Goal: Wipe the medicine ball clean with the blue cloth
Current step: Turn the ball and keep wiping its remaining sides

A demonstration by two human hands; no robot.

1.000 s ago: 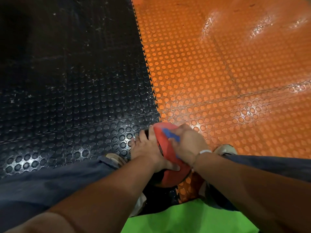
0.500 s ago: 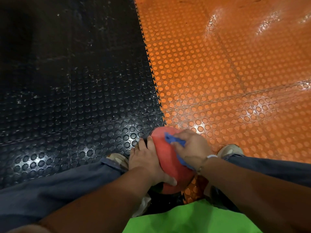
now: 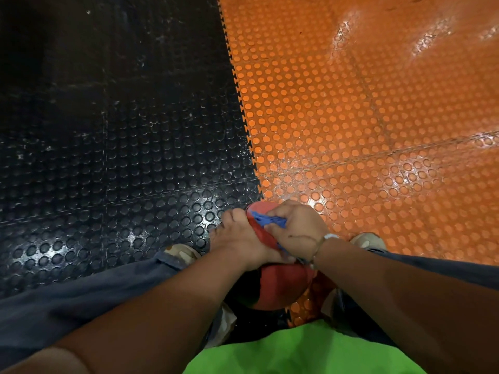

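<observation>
A red medicine ball [image 3: 286, 286] sits on the floor between my legs, near the bottom centre of the view. My left hand [image 3: 237, 238] lies on the ball's left side with its fingers spread over the surface and the thumb hooked toward me. My right hand [image 3: 295, 228] holds the crumpled blue cloth [image 3: 266, 219] against the ball's top. Only a blue edge of the cloth shows from under the fingers. Both forearms hide much of the ball.
The floor is studded rubber, black tiles [image 3: 121, 157] on the left and orange tiles [image 3: 364, 130] on the right, joined by a toothed seam running up from the ball. My shoes [image 3: 179, 253] and dark trouser legs flank the ball; a green shirt [image 3: 297, 352] fills the bottom edge.
My right hand has slid the cloth further over the top of the ball toward the left hand. The left hand keeps its place on the ball's left side.
</observation>
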